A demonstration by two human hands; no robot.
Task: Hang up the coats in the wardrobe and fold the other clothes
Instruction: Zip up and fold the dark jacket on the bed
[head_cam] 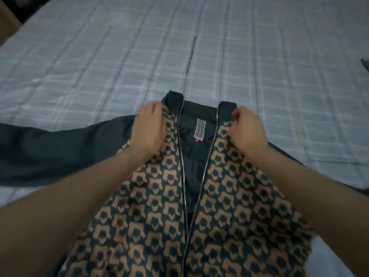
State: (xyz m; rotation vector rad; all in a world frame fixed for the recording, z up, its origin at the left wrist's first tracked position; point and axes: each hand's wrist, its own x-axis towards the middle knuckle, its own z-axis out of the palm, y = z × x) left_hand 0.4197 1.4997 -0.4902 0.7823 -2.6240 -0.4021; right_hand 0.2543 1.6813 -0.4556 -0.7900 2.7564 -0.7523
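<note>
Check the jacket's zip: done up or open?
Open. The jacket's two zipper rows run apart from collar down, showing dark lining and label; left hand and right hand grip the shoulders.

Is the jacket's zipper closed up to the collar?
No, the jacket lies on the bed with its zipper open, showing the dark lining and label.

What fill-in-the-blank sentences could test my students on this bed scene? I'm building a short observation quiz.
1. The patterned jacket lies on a bed with its zipper ____.
2. Both hands grip the jacket near its ____.
3. The left hand holds the front panel on the side of the dark ____ stretched out across the bed.
4. A white label sits ____ the two hands, left and right.

Missing words: open; collar; sleeve; between
</note>
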